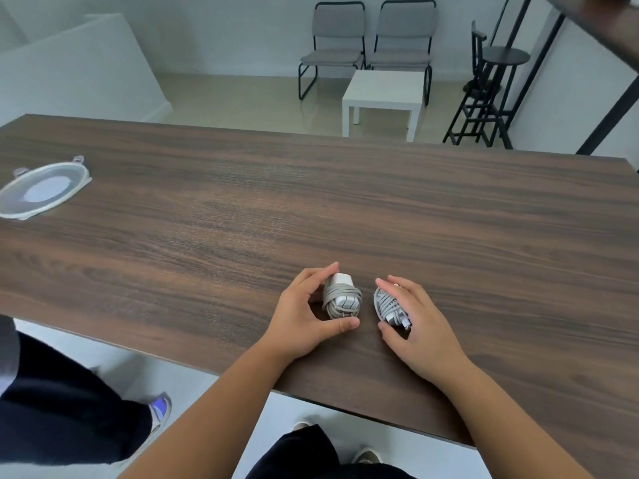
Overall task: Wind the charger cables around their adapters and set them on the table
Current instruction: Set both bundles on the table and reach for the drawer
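Two white charger adapters with grey cable wound around them sit side by side on the dark wooden table (pixel 311 202), near its front edge. My left hand (pixel 301 319) curls around the left adapter (pixel 340 299), fingers behind it and thumb in front. My right hand (pixel 418 326) cups the right adapter (pixel 389 305), fingers over its far side and thumb at its near end, where a cable plug sticks out. Both bundles rest on the tabletop.
A clear plastic lid (pixel 43 190) lies at the table's far left. Another person's dark-trousered legs (pixel 62 409) stand at the left, off the table. Two grey chairs (pixel 366 46), a small white side table (pixel 383 98) and a black stool (pixel 491 81) stand beyond.
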